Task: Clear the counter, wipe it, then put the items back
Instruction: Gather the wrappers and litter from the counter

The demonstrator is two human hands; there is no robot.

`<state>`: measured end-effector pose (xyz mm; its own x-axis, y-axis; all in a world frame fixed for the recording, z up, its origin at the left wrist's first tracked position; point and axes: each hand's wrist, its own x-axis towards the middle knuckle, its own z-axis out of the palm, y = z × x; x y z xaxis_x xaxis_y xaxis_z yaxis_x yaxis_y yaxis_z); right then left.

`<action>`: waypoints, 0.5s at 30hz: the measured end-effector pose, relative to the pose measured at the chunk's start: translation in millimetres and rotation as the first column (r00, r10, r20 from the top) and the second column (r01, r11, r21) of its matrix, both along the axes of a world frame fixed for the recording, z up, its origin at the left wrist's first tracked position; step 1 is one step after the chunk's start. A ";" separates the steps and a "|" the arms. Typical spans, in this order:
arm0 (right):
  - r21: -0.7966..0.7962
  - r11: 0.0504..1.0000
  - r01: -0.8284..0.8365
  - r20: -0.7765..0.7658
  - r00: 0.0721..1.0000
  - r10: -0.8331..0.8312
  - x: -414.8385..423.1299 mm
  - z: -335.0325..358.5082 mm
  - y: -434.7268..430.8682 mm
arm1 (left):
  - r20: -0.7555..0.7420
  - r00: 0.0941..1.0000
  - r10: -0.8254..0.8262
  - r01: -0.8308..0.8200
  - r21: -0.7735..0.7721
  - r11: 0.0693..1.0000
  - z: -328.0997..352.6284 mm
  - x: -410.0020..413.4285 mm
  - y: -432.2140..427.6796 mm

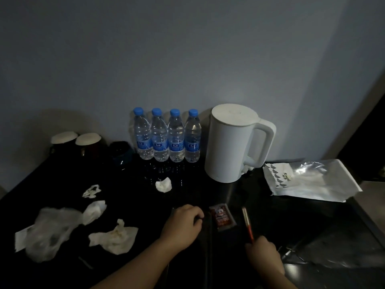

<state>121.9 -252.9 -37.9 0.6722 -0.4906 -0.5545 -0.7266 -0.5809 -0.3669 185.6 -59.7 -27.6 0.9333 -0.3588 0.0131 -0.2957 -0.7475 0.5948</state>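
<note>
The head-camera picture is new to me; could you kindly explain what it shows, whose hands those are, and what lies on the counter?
There is no machine here: a person wears one wide-angle camera on the head, looking forward and down, so the hands you see are the wearer's own. The right hand grips a thin red stick, perhaps a pen or brush. The left hand rests with curled fingers on the dark counter; whether it holds something is too dark to tell. Against the wall stand four water bottles and a white kettle, with two covered cups further left. Crumpled tissues and a clear plastic bag lie at the left, a small printed packet between the hands, and a silver pouch at the right.
</note>
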 end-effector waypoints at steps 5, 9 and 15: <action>0.106 0.984 0.142 0.141 0.978 -0.156 5.4 2.7 8.3 | 0.017 1.000 0.003 -0.003 -0.019 1.000 5.2 4.9 9.4; 0.067 0.994 0.088 0.272 0.957 -0.103 17.5 9.0 31.8 | 0.005 0.999 0.042 -0.042 -0.027 0.999 7.3 5.8 25.8; 0.027 0.999 -0.036 0.390 0.920 0.022 38.8 21.2 75.4 | 0.068 0.962 0.263 -0.266 0.054 0.962 5.0 6.9 70.9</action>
